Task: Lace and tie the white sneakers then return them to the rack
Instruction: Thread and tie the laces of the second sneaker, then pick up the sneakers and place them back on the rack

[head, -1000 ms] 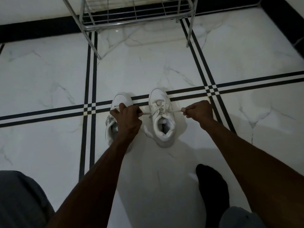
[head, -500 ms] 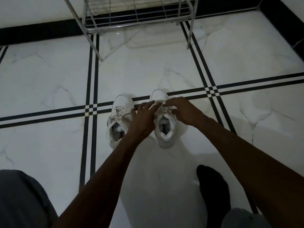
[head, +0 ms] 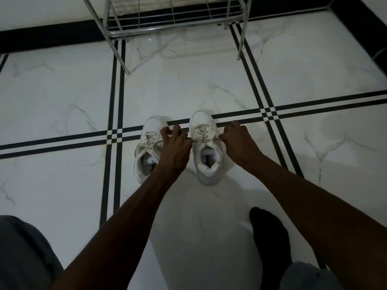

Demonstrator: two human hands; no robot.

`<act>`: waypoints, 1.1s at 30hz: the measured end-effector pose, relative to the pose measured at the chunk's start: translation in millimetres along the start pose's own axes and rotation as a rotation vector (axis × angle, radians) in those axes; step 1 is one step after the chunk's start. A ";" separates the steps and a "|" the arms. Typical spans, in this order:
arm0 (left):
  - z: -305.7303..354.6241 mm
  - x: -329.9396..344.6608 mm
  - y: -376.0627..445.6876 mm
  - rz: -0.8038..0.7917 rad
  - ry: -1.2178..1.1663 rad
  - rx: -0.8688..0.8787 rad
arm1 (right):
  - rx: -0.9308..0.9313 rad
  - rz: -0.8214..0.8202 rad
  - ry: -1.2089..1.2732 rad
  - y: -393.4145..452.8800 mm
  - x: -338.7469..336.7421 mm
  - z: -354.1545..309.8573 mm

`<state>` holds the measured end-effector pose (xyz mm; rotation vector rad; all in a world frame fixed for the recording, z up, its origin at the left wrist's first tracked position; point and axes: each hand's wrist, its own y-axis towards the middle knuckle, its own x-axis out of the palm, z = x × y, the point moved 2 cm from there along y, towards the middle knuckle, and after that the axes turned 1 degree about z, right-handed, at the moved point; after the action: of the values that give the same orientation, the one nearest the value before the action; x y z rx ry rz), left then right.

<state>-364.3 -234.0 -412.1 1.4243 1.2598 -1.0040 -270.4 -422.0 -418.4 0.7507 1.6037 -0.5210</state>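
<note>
Two white sneakers stand side by side on the marble floor, toes pointing away from me. The right sneaker (head: 206, 155) has its lace (head: 204, 136) stretched sideways across the tongue. My left hand (head: 176, 143) pinches the lace's left end, between the two shoes. My right hand (head: 237, 141) pinches the right end, just beside the shoe. The left sneaker (head: 147, 149) is partly covered by my left wrist, and its laces lie loosely looped. The metal shoe rack (head: 167, 24) stands at the top of the view.
The rack's legs (head: 240, 45) rest on white marble tiles with black stripes. A black skirting strip (head: 52, 36) runs along the wall. My black-socked foot (head: 270, 237) sits at the lower right, and my grey-trousered knee (head: 23, 254) at the lower left.
One second ago both hands pulled the lace ends wide apart. Then they came together over the right sneaker's tongue. Now they have drawn apart again, a shorter way.
</note>
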 end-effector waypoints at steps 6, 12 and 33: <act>-2.2 4.5 1.8 -0.086 -0.249 -0.120 | 0.299 -0.127 0.230 4.6 5.7 -5.9; -77.7 1.1 -31.4 0.056 -0.578 -0.653 | 0.625 -0.623 1.132 -3.8 -14.8 -10.9; -62.4 -24.4 -26.9 -0.125 -1.271 -0.968 | 0.507 -0.154 0.782 41.4 -23.1 -34.3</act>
<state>-394.9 -177.6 -378.9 -0.1341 0.6282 -0.8852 -262.8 -373.5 -386.6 1.3268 2.2976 -0.8250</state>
